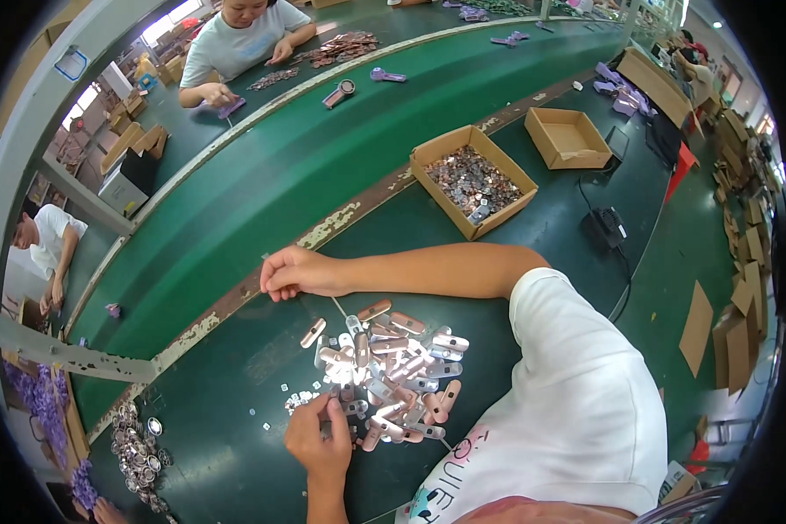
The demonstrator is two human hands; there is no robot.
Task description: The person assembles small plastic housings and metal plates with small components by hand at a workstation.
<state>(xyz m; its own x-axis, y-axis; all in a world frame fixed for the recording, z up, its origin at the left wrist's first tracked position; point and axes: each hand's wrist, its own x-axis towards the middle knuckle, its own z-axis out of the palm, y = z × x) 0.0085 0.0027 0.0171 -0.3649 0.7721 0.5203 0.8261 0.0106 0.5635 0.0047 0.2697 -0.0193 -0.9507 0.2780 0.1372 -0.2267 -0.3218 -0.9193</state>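
My left hand (320, 439) is closed in a pinch at the near left edge of a heap of glossy rose-gold and silver oblong casings (402, 349). What its fingertips hold is too small to make out. Small white square pieces (299, 399) lie scattered just beyond its fingers. My right hand (301, 272) is closed over the table's far edge, beyond the heap, with the forearm stretched across. A thin pale stick (338, 306) shows below that hand, toward the heap. Whether the fingers grip it cannot be told.
A cardboard tray of small metallic parts (473, 182) and another cardboard tray (568, 140) stand at the far right, near a black power adapter (604, 229). Round metal-rimmed parts (138, 458) are piled at left. Beyond a worn ledge runs a green conveyor belt (262, 196); co-workers sit across it.
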